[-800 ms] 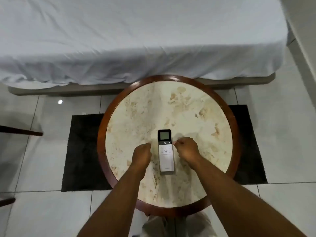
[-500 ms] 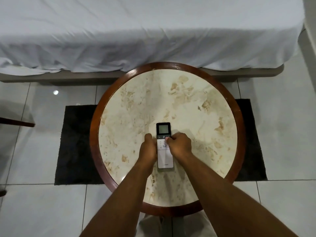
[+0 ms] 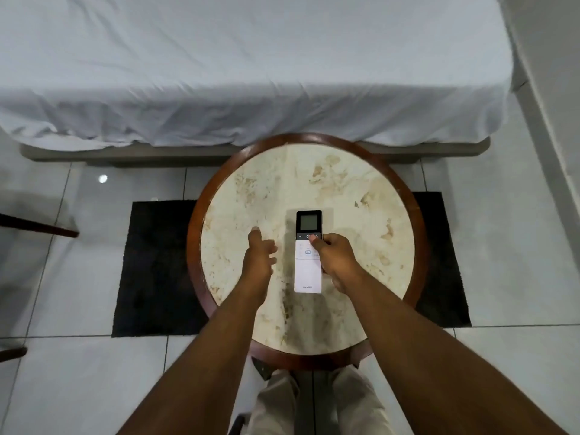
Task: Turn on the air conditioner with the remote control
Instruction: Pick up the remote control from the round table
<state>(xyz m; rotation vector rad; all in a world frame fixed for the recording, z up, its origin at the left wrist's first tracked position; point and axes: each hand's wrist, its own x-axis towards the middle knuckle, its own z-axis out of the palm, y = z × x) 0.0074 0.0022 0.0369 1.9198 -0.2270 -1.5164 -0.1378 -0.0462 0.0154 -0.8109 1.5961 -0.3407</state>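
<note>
**One remote, two hands**

One remote (image 3: 308, 252) flat on one round table (image 3: 389, 215), near centre. Right hand (image 3: 335, 259) grasps its right edge, thumb on the buttons. Left hand (image 3: 259, 255), earlier touching the remote, now apart, fingers released. One bed (image 3: 251, 73) beyond.

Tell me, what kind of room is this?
Probably a bedroom, maybe in a hotel. A bed with a white sheet fills the far side, a small round table stands before it on a dark rug, and an air-conditioner remote lies on the table.
</note>
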